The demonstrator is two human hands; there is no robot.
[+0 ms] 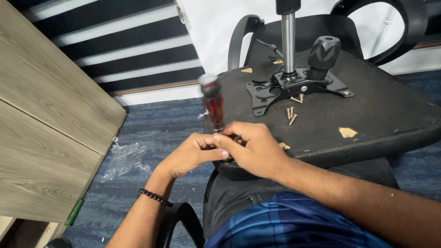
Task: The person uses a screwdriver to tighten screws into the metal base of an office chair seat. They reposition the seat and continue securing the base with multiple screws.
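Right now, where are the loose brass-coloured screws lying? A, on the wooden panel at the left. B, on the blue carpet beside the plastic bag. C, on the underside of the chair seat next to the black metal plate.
C: the loose screws lie on the upturned chair seat, just in front of the black metal plate.

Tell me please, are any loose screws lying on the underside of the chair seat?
Yes, several loose screws lie on the seat underside beside the metal plate.

Screws on seat underside before mounting plate; plastic bag on floor, left.
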